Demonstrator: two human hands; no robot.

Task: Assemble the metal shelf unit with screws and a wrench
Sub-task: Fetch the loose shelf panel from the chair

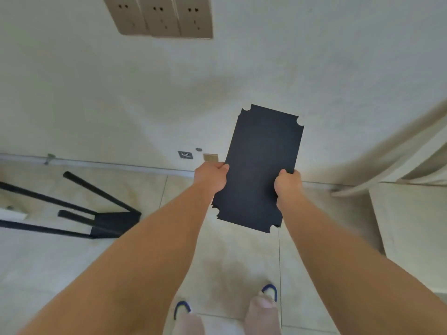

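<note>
The black shelf panel hung mid-air before the wall, left hand and right hand clamping its long edges; best kept level and notches lined with the frame's posts.

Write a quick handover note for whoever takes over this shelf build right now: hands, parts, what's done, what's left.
Left hand: grips the left edge of the black panel.
Right hand: grips the panel's right edge.
Panel: held up in the air in front of the wall, clear of the floor; its corners are notched.
Frame: lies on its side on the floor to the left, black legs joined to a dark shelf at one end.
Done: one shelf appears to be on the legs.
Left: fit this panel to the frame and fasten it. No screws or wrench are in view.
</note>
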